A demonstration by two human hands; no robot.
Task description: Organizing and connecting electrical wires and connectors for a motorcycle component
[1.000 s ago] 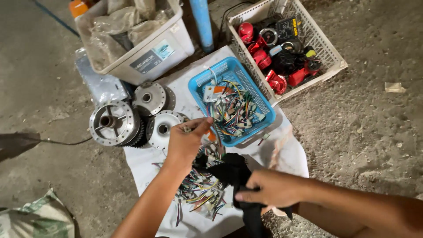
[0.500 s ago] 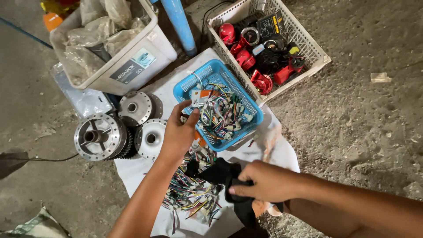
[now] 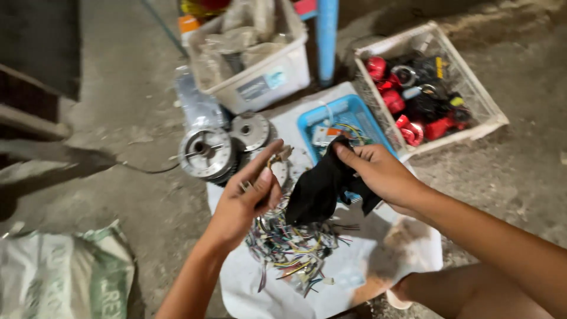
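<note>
The left hand [image 3: 242, 201] hangs above a pile of coloured wires [image 3: 292, 245], its fingers [image 3: 269, 159] curled and pinching a small connector with a short lead [image 3: 277, 158]. The right hand [image 3: 378, 171] pinches a black cloth [image 3: 319, 186] between thumb and fingers — the cloth hangs down from them over the wire pile. The pile lies on a white sheet [image 3: 260, 283] on the concrete floor [image 3: 118, 195], just below both hands. Beyond the fingers sit a blue tray [image 3: 342, 112] of wires, round metal hubs [image 3: 207, 152], a white tub [image 3: 260, 82] and a white basket [image 3: 472, 118] of red and black parts.
</note>
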